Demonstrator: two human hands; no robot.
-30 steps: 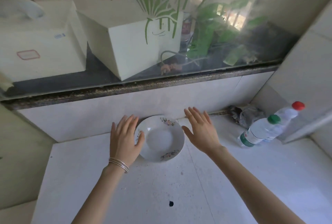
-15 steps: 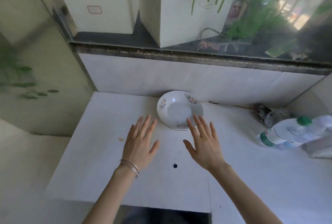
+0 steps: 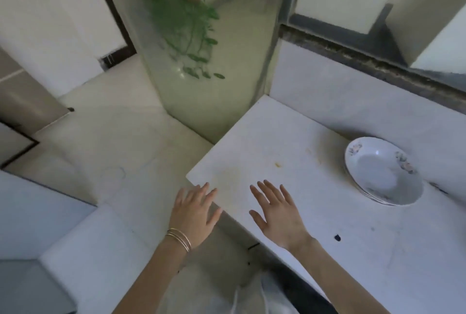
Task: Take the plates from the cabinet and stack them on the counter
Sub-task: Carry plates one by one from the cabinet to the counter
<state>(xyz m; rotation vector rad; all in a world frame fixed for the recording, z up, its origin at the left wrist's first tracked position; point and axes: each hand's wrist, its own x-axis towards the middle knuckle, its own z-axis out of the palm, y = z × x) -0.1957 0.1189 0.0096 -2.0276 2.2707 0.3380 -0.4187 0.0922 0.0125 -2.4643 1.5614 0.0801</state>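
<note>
A small stack of white plates with flower prints rests on the white counter at the right, close to the tiled back wall. My left hand hovers flat over the counter's left front corner, fingers spread, holding nothing; thin bangles circle its wrist. My right hand is spread open above the counter, well left of the plates and apart from them. No cabinet interior shows in this view.
A frosted glass partition with green leaf print stands at the counter's left end. Pale floor tiles lie to the left. A lower white surface sits at bottom left. A dark window ledge runs behind.
Both hands have left the plates and drawn back. The view has swung left, so the plates now sit at the right and the bottles are out of view.
</note>
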